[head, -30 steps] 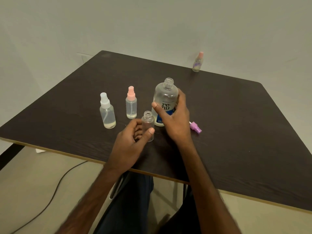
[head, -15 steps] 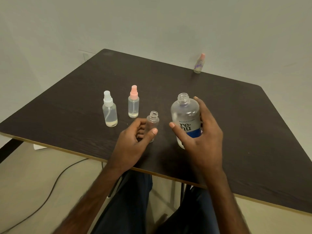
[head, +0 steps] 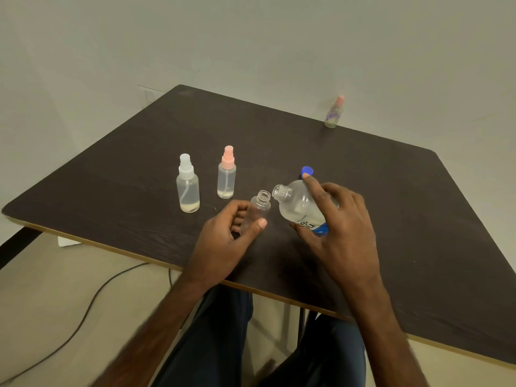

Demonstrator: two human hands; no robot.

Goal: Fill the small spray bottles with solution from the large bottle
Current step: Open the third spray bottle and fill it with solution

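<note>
The right hand (head: 339, 236) grips the tilted large bottle (head: 300, 209); the left hand's (head: 223, 244) fingers (head: 258, 224) clasp the open small bottle (head: 258, 209) near the surface's (head: 418, 219) front edge.

Large bottle (head: 300, 209) tilted — beside open bottle (head: 258, 209)

Only one piece of print could be read: the large bottle (head: 300, 209) bore a white label with dark letters "e:" over "u", its left part hidden, above a blue band at 5 o'clock.

4 small spray btls (head: 188, 188) (head: 226, 177) (head: 258, 209) (head: 333, 114), 1 large bottle (head: 300, 209), 1 blue cap (head: 306, 171).
</note>
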